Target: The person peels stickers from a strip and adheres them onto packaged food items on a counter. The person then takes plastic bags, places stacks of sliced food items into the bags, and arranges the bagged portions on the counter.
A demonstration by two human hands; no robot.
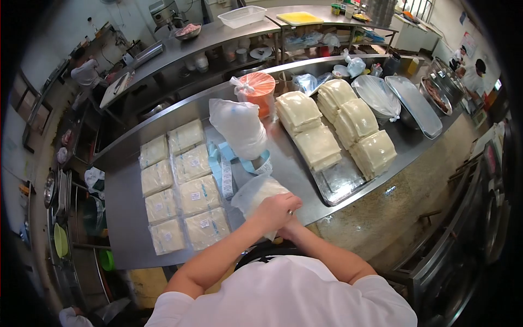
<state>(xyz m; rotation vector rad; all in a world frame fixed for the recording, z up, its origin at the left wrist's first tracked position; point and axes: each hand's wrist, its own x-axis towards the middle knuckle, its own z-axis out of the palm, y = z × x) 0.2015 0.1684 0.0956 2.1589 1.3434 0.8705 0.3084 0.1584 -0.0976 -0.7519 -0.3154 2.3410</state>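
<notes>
At the near edge of the steel table, my left hand lies over a clear plastic bag with pale sheets inside, its fingers closed on the bag. Close by on the right, my right hand is closed at the same bag's near end, partly hidden behind the left. Wrapped packs with labels lie in two columns at the left. Light blue label strips lie beyond the bag, beside a full white plastic bag. Unwrapped stacks of pale sheets stand on a metal tray at the right.
An orange container stands behind the white bag. Covered trays are at the table's far right. Behind runs a steel counter with a yellow tray. One person works at the far left; others are far right.
</notes>
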